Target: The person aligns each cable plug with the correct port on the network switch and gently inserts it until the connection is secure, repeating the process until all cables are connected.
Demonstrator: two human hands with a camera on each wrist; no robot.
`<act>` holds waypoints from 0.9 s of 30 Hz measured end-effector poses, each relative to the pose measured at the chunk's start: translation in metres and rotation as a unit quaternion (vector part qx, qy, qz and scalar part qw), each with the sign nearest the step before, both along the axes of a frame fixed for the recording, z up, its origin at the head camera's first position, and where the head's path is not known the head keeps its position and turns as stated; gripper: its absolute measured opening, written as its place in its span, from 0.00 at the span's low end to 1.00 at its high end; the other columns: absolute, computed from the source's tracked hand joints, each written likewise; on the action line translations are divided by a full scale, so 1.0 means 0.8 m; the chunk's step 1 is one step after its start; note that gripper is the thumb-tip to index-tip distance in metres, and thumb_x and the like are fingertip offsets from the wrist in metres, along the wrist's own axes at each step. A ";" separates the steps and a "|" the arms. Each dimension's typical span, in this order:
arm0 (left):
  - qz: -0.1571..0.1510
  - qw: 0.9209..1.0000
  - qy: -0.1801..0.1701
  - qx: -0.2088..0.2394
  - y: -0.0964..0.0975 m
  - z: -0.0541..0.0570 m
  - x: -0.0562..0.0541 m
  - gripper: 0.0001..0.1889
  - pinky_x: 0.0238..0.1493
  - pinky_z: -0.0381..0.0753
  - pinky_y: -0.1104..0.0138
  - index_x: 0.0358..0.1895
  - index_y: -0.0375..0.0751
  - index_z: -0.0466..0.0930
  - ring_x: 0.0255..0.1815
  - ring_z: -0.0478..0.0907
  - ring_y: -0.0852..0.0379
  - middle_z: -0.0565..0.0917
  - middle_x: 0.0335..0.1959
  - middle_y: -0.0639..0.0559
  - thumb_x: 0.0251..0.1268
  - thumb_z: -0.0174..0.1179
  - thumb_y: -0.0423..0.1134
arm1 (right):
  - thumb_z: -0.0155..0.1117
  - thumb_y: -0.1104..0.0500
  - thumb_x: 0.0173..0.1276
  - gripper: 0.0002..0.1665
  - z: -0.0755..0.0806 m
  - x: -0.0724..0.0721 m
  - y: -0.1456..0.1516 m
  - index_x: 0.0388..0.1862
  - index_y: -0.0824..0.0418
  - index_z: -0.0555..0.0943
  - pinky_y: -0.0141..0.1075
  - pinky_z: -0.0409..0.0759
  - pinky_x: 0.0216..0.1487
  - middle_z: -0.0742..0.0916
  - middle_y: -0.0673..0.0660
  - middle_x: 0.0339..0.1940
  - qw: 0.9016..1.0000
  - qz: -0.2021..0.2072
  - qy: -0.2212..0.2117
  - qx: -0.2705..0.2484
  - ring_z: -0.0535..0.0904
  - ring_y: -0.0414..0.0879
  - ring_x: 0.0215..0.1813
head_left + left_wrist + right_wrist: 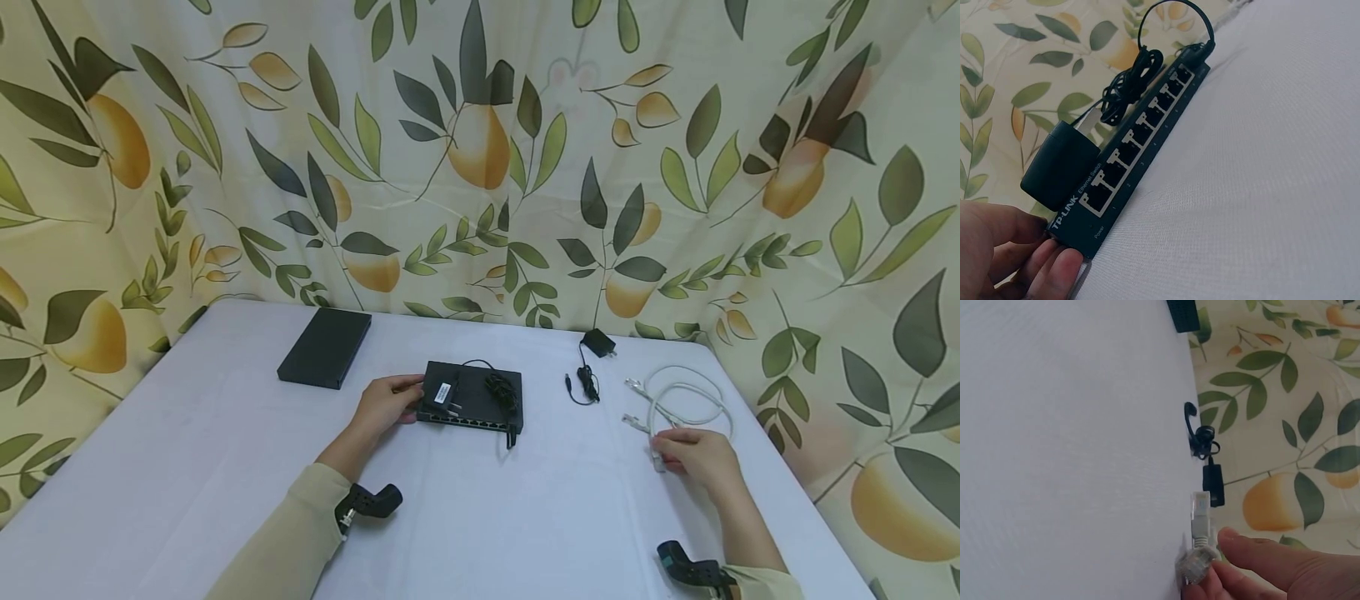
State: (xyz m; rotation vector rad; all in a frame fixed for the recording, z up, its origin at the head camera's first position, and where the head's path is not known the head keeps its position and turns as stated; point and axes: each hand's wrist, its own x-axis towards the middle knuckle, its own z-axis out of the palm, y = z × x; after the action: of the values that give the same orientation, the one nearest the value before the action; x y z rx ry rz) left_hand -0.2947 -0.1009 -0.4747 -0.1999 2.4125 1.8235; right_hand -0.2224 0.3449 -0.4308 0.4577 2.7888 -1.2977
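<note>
A black TP-LINK Ethernet switch (pixel 474 379) lies on the table, its row of ports facing the near edge. My left hand (pixel 384 407) grips the switch's left end, thumb and fingers on its corner in the left wrist view. On top of it rest a black power adapter (pixel 1060 164) and a bundled black cord (pixel 1127 87), whose end reaches the switch's far end in that view. At the right, my right hand (pixel 703 458) pinches one end of a coiled white network cable (pixel 678 386). Two clear plugs (pixel 1200 509) show by the fingertips in the right wrist view.
A second black power adapter (pixel 598 342) with a bundled cord (pixel 587 383) lies behind, between the switch and the cable. A flat black box (pixel 325 347) sits at the back left. A patterned curtain (pixel 480 242) hangs behind the white-covered table (pixel 525 517).
</note>
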 end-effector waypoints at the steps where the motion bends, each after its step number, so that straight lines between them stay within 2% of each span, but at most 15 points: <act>1: 0.000 1.000 0.000 0.001 0.000 0.000 0.000 0.18 0.37 0.87 0.67 0.61 0.45 0.81 0.45 0.82 0.51 0.83 0.54 0.43 0.70 0.59 0.39 | 0.70 0.58 0.63 0.22 -0.001 0.000 0.000 0.46 0.77 0.82 0.28 0.83 0.29 0.87 0.51 0.28 1.000 -0.003 0.002 0.001 0.83 0.38 0.27; 8: 0.000 1.000 -0.002 0.001 0.000 0.001 0.001 0.18 0.37 0.87 0.67 0.61 0.45 0.81 0.45 0.82 0.52 0.83 0.54 0.43 0.70 0.59 0.40 | 0.69 0.61 0.62 0.20 -0.010 -0.001 0.001 0.45 0.78 0.82 0.29 0.84 0.28 0.88 0.57 0.31 1.000 -0.009 0.011 -0.003 0.83 0.39 0.26; 11: 0.000 1.000 -0.002 0.003 0.001 0.000 0.000 0.18 0.37 0.87 0.67 0.61 0.45 0.81 0.45 0.83 0.51 0.83 0.54 0.42 0.70 0.59 0.39 | 0.69 0.61 0.62 0.20 -0.012 -0.002 0.002 0.46 0.77 0.82 0.29 0.84 0.28 0.88 0.56 0.31 1.000 -0.009 0.007 -0.013 0.84 0.39 0.26; 21: -0.004 1.000 -0.004 0.005 0.001 0.001 0.001 0.18 0.37 0.87 0.67 0.61 0.45 0.80 0.45 0.82 0.52 0.82 0.55 0.42 0.70 0.59 0.39 | 0.68 0.62 0.64 0.20 0.001 0.006 -0.013 0.49 0.76 0.81 0.31 0.85 0.32 0.86 0.49 0.26 0.994 -0.001 -0.043 -0.102 0.83 0.39 0.28; 27: -0.003 1.000 -0.005 0.006 0.001 0.003 0.002 0.18 0.37 0.87 0.67 0.61 0.44 0.80 0.46 0.82 0.51 0.82 0.55 0.42 0.70 0.59 0.39 | 0.67 0.62 0.66 0.21 -0.002 0.011 -0.021 0.51 0.76 0.80 0.31 0.85 0.32 0.87 0.50 0.27 0.988 -0.002 -0.061 -0.139 0.84 0.39 0.27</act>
State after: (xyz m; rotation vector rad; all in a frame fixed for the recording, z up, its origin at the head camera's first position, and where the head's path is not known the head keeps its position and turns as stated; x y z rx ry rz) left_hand -0.2930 -0.1001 -0.4725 -0.2006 2.3931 1.8298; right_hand -0.2139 0.3279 -0.4320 0.5071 2.4582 -1.5697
